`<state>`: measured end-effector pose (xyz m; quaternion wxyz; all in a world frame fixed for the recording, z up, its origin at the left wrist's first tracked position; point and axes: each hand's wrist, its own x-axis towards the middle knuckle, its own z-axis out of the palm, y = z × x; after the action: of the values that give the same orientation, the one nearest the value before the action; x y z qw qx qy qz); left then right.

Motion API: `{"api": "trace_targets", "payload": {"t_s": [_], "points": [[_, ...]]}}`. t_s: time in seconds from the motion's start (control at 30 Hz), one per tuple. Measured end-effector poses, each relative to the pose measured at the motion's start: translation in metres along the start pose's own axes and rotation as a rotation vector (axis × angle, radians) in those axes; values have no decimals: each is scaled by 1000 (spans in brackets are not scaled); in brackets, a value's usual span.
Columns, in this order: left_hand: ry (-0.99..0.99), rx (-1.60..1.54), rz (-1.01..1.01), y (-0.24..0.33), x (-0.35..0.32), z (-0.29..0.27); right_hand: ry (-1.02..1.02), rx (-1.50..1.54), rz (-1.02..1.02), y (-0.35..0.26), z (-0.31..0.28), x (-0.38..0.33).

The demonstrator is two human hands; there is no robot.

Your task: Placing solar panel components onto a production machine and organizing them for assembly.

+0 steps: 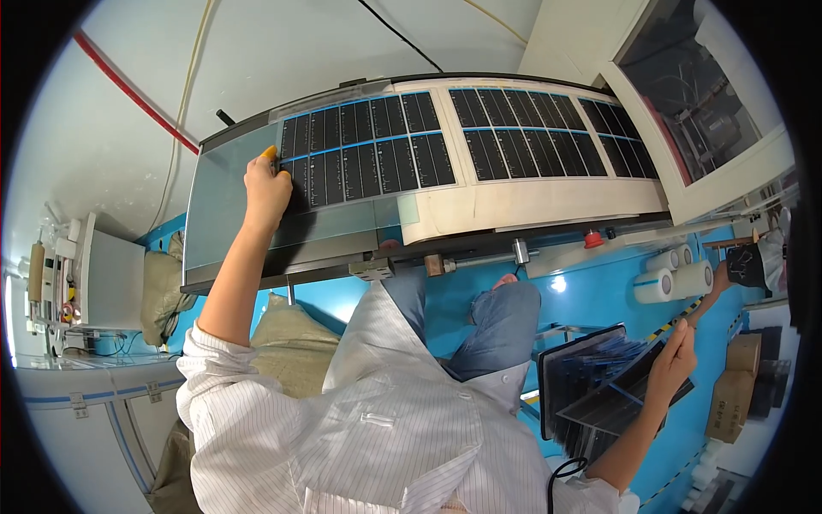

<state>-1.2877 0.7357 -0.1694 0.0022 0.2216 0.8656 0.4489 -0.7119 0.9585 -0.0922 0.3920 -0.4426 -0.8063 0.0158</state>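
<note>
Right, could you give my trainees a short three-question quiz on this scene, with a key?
1. True or false: the left hand is at the left end of the leftmost dark panel.
2. What colour is the stripe across that panel's middle? A orange, B blue, C green.
3. Fill in: yellow finger covers show on the ___ hand.

Key: 1 true; 2 B; 3 left.

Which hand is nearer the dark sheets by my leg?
Right. Your right hand is at the right side of the sheets; your left hand is away, at the machine.
</note>
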Motion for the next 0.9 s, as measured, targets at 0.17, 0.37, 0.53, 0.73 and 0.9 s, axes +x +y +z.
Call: {"api": "trace_targets", "payload": {"t_s": [0.17,0.37,0.53,0.73,0.9], "points": [[-8,285,154,0,-10,-7,11,-22,4,-9,-2,-8],[-27,428,367,4,-23,-19,-4,-29,21,-28,-6,-16],[-76,453,477,0,-22,-25,6,-38,41,-53,-13,-21],[-108,493,511,-5,-20,-28,23,-66,-17,-88,-15,-21],[-133,514,530,-12,-12,-34,79,-95,-84,-132,-19,-16]]}}
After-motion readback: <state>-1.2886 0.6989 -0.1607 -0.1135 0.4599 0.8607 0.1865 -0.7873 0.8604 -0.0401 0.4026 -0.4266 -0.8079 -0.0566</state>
